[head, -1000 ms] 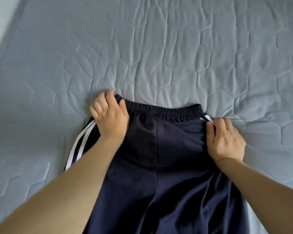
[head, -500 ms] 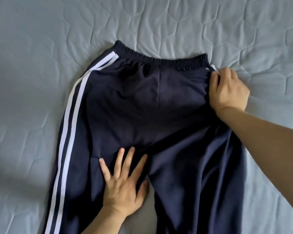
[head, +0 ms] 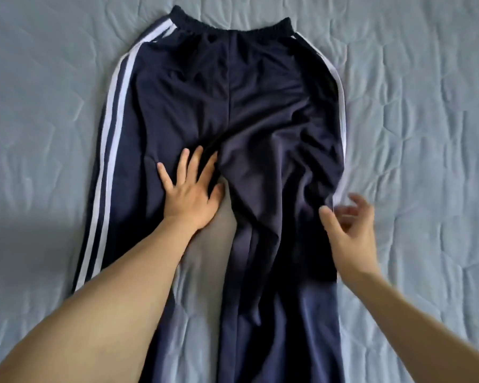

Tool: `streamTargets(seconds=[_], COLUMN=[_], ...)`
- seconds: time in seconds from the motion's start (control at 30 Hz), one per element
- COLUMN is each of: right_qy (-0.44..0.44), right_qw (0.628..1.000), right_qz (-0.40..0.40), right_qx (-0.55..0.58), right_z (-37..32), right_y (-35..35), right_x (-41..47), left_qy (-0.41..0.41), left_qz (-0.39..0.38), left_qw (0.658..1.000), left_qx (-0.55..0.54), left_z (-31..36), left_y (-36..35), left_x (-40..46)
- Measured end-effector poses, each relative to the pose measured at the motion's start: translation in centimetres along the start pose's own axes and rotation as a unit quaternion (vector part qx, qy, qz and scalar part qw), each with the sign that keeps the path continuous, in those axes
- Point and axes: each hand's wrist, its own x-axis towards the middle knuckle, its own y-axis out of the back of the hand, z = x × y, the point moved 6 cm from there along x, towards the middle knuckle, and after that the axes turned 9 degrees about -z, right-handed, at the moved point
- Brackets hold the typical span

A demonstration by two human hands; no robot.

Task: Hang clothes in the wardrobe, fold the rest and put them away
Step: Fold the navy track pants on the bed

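Two white stripes run down each side of the navy track pants, which lie flat on the bed; no brand or writing is readable. The left hand presses spread fingers near the crotch. The right hand, blurred, hovers with loose fingers beside the right leg.

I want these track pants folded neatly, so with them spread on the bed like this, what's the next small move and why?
Probably smooth the right leg flat first. The left hand presses flat near the crotch of the navy track pants, pinning them, while the right hand hovers open and blurred by the rumpled right leg. The left leg already lies fairly flat on the quilt.
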Motion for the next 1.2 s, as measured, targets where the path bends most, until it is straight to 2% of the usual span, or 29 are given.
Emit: streamTargets(seconds=[0.07, 0.13, 0.2, 0.23, 0.27, 0.33, 0.43, 0.53, 0.57, 0.6, 0.63, 0.7, 0.77, 0.8, 0.83, 0.93, 0.97, 1.03, 1.13, 1.2], right_qy=[-0.081, -0.119, -0.141, -0.153, -0.162, -0.172, -0.195, -0.251, -0.278, -0.303, -0.329, -0.364, -0.384, -0.391, -0.397, -0.402, -0.398, -0.395, -0.423, -0.455], right_qw=[0.995, 0.982, 0.974, 0.971, 0.971, 0.975, 0.977, 0.945, 0.929, 0.913, 0.899, 0.877, 0.853, 0.844, 0.841, 0.873, 0.887, 0.896, 0.890, 0.886], right_qz=[-0.065, -0.127, -0.146, -0.151, -0.153, -0.126, -0.081, -0.176, -0.212, -0.239, -0.253, -0.274, -0.330, -0.350, -0.355, -0.271, -0.235, -0.202, -0.168, -0.090], right_qx=[0.002, -0.070, -0.104, -0.099, -0.086, -0.060, 0.022, 0.112, 0.123, 0.131, 0.139, 0.152, 0.126, 0.107, 0.095, 0.046, 0.011, -0.029, -0.009, -0.015], right_z=[3.2, 4.4, 4.5, 4.2, 4.1, 4.6, 5.8, 7.7, 8.8, 9.8, 10.9, 13.0, 14.7, 15.2, 15.9, 17.2, 17.6, 18.0, 18.4, 18.2], right_y=[0.0, 0.0, -0.2, 0.1, 0.4, 2.0, 5.5, 5.9, 5.6, 5.2, 5.2, 5.4, 5.5, 5.5, 5.5, 7.2, 8.2, 9.6, 9.3, 8.3], right_x=[-6.0, -9.4, -10.1, -10.4, -10.5, -10.4, -11.4, -15.1, -17.3, -19.4, -21.9, -26.1, -30.0, -31.5, -32.7, -34.0, -34.4, -35.0, -36.9, -38.9], left_qy=[0.040, 0.098, 0.137, 0.136, 0.130, 0.153, 0.268, 0.290, 0.295, 0.292, 0.286, 0.263, 0.242, 0.247, 0.274, 0.358, 0.355, 0.331, 0.340, 0.369], left_qz=[0.037, 0.079, 0.010, -0.040, -0.084, -0.115, -0.116, -0.177, -0.197, -0.208, -0.227, -0.278, -0.352, -0.366, -0.373, -0.355, -0.372, -0.398, -0.295, -0.198], left_qw=[0.994, 0.971, 0.933, 0.921, 0.917, 0.905, 0.818, 0.664, 0.642, 0.641, 0.656, 0.716, 0.782, 0.798, 0.788, 0.686, 0.685, 0.726, 0.793, 0.833], left_qx=[-0.094, -0.205, -0.333, -0.364, -0.367, -0.379, -0.496, -0.666, -0.680, -0.679, -0.661, -0.584, -0.453, -0.410, -0.406, -0.524, -0.516, -0.453, -0.411, -0.361], left_z=[0.9, 2.7, 5.5, 7.1, 8.0, 7.9, 3.9, 3.8, 4.1, 4.3, 5.2, 6.9, 9.1, 9.7, 9.9, 9.6, 9.5, 8.6, 5.3, 1.7], left_y=[0.8, 1.4, 0.8, 1.0, 0.6, 1.2, 0.6, -0.7, -1.5, -2.2, -3.1, -5.8, -8.3, -9.0, -9.6, -10.8, -10.9, -11.3, -9.4, -6.8], left_x=[-3.2, -8.4, -11.5, -12.4, -12.4, -11.6, -11.9, -17.8, -20.7, -23.1, -26.3, -31.5, -36.3, -37.8, -39.2, -42.2, -43.4, -44.7, -44.4, -44.4])
